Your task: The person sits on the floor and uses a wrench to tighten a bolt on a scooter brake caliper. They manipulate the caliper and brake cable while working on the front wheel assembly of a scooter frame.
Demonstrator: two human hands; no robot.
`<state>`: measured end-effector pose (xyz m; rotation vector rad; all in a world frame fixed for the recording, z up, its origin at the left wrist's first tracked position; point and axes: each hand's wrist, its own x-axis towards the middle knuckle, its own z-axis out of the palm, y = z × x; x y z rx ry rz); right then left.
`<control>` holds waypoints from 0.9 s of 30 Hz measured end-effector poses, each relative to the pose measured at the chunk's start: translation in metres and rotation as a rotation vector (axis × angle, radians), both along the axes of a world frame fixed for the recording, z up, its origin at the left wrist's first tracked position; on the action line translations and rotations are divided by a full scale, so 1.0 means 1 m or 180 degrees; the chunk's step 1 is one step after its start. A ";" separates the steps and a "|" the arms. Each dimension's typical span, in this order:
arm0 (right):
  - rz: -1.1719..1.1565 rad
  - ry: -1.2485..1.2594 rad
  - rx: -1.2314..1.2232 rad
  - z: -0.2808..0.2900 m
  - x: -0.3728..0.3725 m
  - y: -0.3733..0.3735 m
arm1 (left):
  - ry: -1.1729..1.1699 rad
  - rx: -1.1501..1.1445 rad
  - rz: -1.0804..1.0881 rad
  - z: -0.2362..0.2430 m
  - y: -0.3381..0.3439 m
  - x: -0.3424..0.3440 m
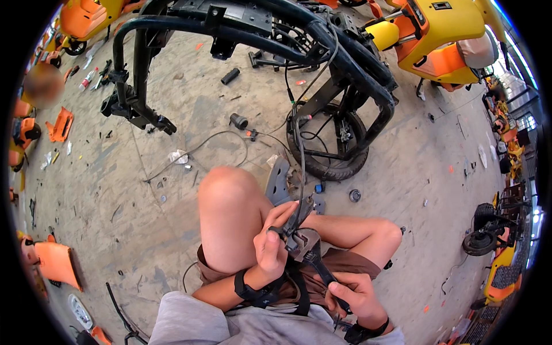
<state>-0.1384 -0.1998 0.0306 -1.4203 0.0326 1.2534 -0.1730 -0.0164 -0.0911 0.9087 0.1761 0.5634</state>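
Note:
I sit on the floor with my knees bent. My left hand (pixel 275 241) is closed around a dark metal part (pixel 295 221) in front of my lap, and a black cable (pixel 303 167) runs from it up toward the bare vehicle frame. My right hand (pixel 357 296) grips the handle of an adjustable wrench (pixel 319 267). The wrench's jaws meet the lower end of the dark part, beside my left fingers. Whether the jaws are clamped tight on it I cannot make out. Straps circle both my wrists.
The black tubular frame (pixel 224 26) arches ahead, with a tyred wheel (pixel 336 167) beneath it. Loose cable (pixel 213 138), a black grip (pixel 230 76) and a round black part (pixel 355 195) lie on the floor. Orange panels (pixel 59 263) and yellow scooters (pixel 443 40) stand around.

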 end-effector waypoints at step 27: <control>0.0615 -0.3207 -0.0662 -0.014 0.003 -0.001 | 0.0025 0.0203 -0.0300 -0.004 0.008 0.006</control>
